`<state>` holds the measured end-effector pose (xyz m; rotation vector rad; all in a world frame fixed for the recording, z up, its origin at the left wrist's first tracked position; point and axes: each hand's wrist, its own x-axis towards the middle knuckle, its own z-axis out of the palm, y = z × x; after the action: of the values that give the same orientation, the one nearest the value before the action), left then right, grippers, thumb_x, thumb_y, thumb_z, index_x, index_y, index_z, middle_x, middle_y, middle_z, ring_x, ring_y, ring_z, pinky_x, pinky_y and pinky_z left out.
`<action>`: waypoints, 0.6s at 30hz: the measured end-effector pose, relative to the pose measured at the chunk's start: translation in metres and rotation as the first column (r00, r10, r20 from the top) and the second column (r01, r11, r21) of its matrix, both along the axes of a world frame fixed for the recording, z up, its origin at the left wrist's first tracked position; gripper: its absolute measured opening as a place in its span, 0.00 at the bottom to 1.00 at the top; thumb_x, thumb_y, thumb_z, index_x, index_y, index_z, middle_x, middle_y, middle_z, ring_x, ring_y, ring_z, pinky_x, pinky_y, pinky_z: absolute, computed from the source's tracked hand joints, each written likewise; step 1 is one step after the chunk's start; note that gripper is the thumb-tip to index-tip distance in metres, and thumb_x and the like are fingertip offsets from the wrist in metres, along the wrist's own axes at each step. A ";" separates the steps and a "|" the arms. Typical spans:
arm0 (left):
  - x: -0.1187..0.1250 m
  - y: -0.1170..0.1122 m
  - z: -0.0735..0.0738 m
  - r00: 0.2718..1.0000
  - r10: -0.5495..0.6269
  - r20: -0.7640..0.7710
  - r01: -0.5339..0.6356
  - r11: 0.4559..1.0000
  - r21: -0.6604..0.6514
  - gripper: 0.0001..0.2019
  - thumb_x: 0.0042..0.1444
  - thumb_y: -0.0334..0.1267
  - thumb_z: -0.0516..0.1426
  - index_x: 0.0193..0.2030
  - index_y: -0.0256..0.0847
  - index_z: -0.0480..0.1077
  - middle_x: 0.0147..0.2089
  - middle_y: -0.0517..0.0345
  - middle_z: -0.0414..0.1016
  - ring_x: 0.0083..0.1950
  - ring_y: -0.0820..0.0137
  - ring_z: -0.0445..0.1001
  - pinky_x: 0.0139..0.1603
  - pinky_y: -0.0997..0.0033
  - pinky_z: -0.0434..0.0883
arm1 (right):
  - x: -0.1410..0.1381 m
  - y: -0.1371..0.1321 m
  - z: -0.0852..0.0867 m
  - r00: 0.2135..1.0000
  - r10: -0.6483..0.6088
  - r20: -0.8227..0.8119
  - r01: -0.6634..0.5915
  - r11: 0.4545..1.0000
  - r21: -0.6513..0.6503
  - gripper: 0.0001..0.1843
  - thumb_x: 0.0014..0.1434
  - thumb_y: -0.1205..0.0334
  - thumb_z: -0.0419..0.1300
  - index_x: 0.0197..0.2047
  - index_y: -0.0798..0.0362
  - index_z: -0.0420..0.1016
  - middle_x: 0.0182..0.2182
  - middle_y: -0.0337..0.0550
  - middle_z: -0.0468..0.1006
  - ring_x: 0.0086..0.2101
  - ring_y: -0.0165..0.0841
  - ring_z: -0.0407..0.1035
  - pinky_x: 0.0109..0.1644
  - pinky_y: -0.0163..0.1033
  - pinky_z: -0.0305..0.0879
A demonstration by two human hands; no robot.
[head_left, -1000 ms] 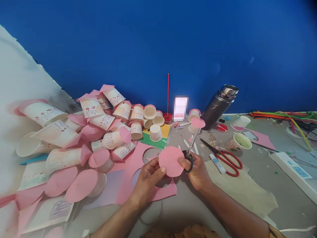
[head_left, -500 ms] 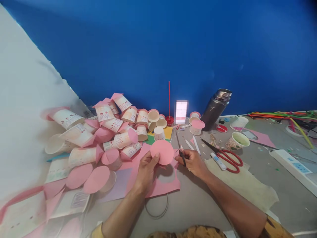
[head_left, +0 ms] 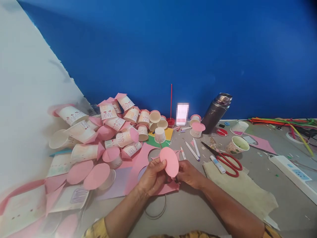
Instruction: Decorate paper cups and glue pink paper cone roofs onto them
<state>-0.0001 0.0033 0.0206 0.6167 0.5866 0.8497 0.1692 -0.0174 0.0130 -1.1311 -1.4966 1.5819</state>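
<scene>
My left hand (head_left: pixel 154 175) pinches a pink paper disc (head_left: pixel 169 162) between thumb and fingers, its face tilted toward the right. Close against the disc's right edge, my right hand (head_left: pixel 189 173) is closed on small dark scissors (head_left: pixel 176 180), mostly hidden behind the disc and the fingers. Below both hands lies a pink paper sheet (head_left: pixel 135 165) with round holes cut in it. A purple sheet (head_left: pixel 116 180) rests partly beneath that.
Decorated paper cups (head_left: pixel 123 138) with pink tops are heaped at left. Red-handled scissors (head_left: pixel 231 163) and a glue stick (head_left: pixel 218 164) lie on a pale cloth (head_left: pixel 242 188) at right. A dark flask (head_left: pixel 216 112) stands behind, and a power strip (head_left: pixel 294 175) lies far right.
My left hand has moved right and lower with the disc, turning it more edge-on. My right hand has brought the scissors in against the disc, and their blades have swung out of clear view.
</scene>
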 end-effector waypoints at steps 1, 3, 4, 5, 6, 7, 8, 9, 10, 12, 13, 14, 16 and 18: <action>0.001 0.000 0.000 1.000 0.012 0.003 -0.012 1.000 -0.006 0.18 0.46 0.50 0.72 0.32 0.35 0.80 0.31 0.48 0.81 0.24 0.70 0.71 0.25 0.71 0.67 | 0.002 0.001 0.000 0.999 0.031 -0.031 -0.032 0.999 -0.030 0.19 0.51 0.45 0.65 0.31 0.55 0.81 0.26 0.41 0.78 0.25 0.30 0.67 0.30 0.35 0.66; 0.002 0.001 0.001 0.999 0.048 -0.023 -0.048 0.999 -0.004 0.19 0.45 0.51 0.72 0.32 0.36 0.80 0.35 0.47 0.82 0.26 0.69 0.73 0.27 0.69 0.70 | 0.005 0.003 0.000 0.996 0.046 -0.071 -0.050 0.997 -0.059 0.22 0.46 0.44 0.69 0.35 0.55 0.81 0.29 0.42 0.80 0.28 0.31 0.70 0.33 0.36 0.68; 0.002 0.001 0.002 0.996 0.074 -0.059 -0.073 0.997 0.008 0.19 0.45 0.50 0.73 0.34 0.36 0.80 0.36 0.47 0.83 0.29 0.68 0.75 0.30 0.68 0.72 | 0.007 0.004 0.000 0.997 0.025 -0.072 -0.029 0.998 -0.060 0.21 0.46 0.45 0.70 0.34 0.55 0.81 0.28 0.40 0.79 0.28 0.31 0.69 0.33 0.36 0.67; 0.002 0.001 0.002 0.987 0.112 -0.112 -0.109 0.994 0.031 0.18 0.45 0.49 0.73 0.35 0.36 0.81 0.37 0.48 0.83 0.32 0.67 0.76 0.34 0.68 0.73 | 0.008 0.005 0.000 0.998 -0.009 -0.059 0.006 0.999 -0.052 0.19 0.47 0.47 0.70 0.32 0.55 0.80 0.26 0.39 0.78 0.27 0.30 0.68 0.33 0.35 0.66; 0.000 0.001 0.002 0.971 0.166 -0.173 -0.156 0.985 0.067 0.18 0.46 0.48 0.73 0.38 0.36 0.81 0.38 0.48 0.83 0.36 0.65 0.77 0.37 0.67 0.74 | 0.010 0.006 0.001 0.998 -0.050 -0.042 0.048 0.998 -0.042 0.16 0.50 0.49 0.69 0.31 0.55 0.79 0.24 0.37 0.77 0.26 0.29 0.67 0.32 0.34 0.64; -0.001 0.001 0.001 0.945 0.228 -0.234 -0.207 0.972 0.111 0.19 0.47 0.47 0.72 0.40 0.36 0.81 0.39 0.49 0.83 0.39 0.64 0.78 0.40 0.66 0.75 | 0.012 0.007 0.001 0.996 -0.093 -0.019 0.092 0.995 -0.028 0.13 0.53 0.52 0.67 0.31 0.55 0.79 0.24 0.36 0.77 0.25 0.29 0.67 0.32 0.34 0.63; -0.004 0.002 0.001 0.914 0.291 -0.283 -0.256 0.954 0.155 0.19 0.48 0.48 0.72 0.42 0.36 0.81 0.40 0.50 0.83 0.41 0.63 0.78 0.42 0.66 0.75 | 0.013 0.008 0.001 0.990 -0.136 0.029 0.136 0.991 -0.004 0.11 0.55 0.54 0.65 0.32 0.54 0.79 0.24 0.37 0.77 0.25 0.30 0.67 0.32 0.34 0.61; -0.007 0.004 0.001 0.884 0.345 -0.316 -0.297 0.935 0.191 0.20 0.49 0.48 0.71 0.43 0.36 0.81 0.40 0.50 0.83 0.42 0.62 0.78 0.42 0.66 0.75 | 0.015 0.008 0.002 0.978 -0.180 0.104 0.177 0.984 0.035 0.10 0.57 0.56 0.63 0.33 0.54 0.80 0.25 0.37 0.79 0.26 0.30 0.68 0.32 0.34 0.61; -0.010 0.005 0.001 0.862 0.385 -0.331 -0.330 0.920 0.212 0.20 0.50 0.49 0.70 0.44 0.36 0.81 0.39 0.50 0.83 0.41 0.62 0.78 0.41 0.65 0.75 | 0.016 0.009 0.002 0.953 -0.223 0.207 0.208 0.974 0.094 0.09 0.58 0.57 0.62 0.34 0.53 0.80 0.27 0.38 0.81 0.27 0.32 0.69 0.32 0.35 0.60; -0.016 0.009 0.003 0.845 0.420 -0.330 -0.367 0.905 0.214 0.21 0.51 0.51 0.69 0.44 0.35 0.80 0.36 0.51 0.82 0.38 0.62 0.78 0.37 0.66 0.74 | 0.016 0.008 0.000 0.852 -0.278 0.443 0.186 0.953 0.239 0.10 0.60 0.57 0.61 0.33 0.52 0.81 0.28 0.40 0.82 0.29 0.34 0.71 0.33 0.36 0.59; -0.018 0.010 0.005 0.842 0.429 -0.326 -0.380 0.902 0.206 0.21 0.51 0.51 0.69 0.43 0.35 0.80 0.34 0.52 0.81 0.36 0.63 0.77 0.34 0.67 0.73 | 0.015 0.007 -0.002 0.797 -0.275 0.538 0.133 0.948 0.288 0.11 0.61 0.57 0.60 0.33 0.52 0.81 0.29 0.41 0.83 0.29 0.36 0.72 0.34 0.37 0.59; -0.019 0.012 0.007 0.840 0.436 -0.321 -0.390 0.899 0.199 0.20 0.50 0.51 0.69 0.41 0.35 0.80 0.32 0.52 0.80 0.34 0.64 0.77 0.33 0.68 0.73 | 0.013 0.006 -0.005 0.751 -0.268 0.603 0.077 0.943 0.323 0.12 0.63 0.58 0.59 0.34 0.52 0.82 0.31 0.44 0.84 0.31 0.37 0.73 0.35 0.38 0.60; -0.022 0.014 0.015 0.841 0.442 -0.314 -0.397 0.896 0.198 0.18 0.50 0.50 0.69 0.38 0.35 0.79 0.31 0.53 0.79 0.32 0.66 0.75 0.31 0.70 0.71 | 0.008 0.002 -0.012 0.692 -0.272 0.668 0.014 0.931 0.364 0.12 0.65 0.59 0.57 0.40 0.51 0.82 0.37 0.48 0.85 0.37 0.41 0.76 0.40 0.40 0.63; -0.023 0.014 0.026 0.846 0.438 -0.303 -0.387 0.897 0.214 0.17 0.50 0.49 0.69 0.36 0.36 0.78 0.30 0.54 0.78 0.31 0.69 0.74 0.30 0.72 0.71 | 0.003 0.000 -0.019 0.672 -0.273 0.688 -0.021 0.922 0.387 0.12 0.67 0.61 0.56 0.45 0.51 0.81 0.41 0.51 0.85 0.42 0.42 0.77 0.44 0.40 0.65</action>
<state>-0.0230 0.0176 0.0469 0.7957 1.0100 1.2109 0.1725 -0.0178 -0.0060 -1.7057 -2.0451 0.6749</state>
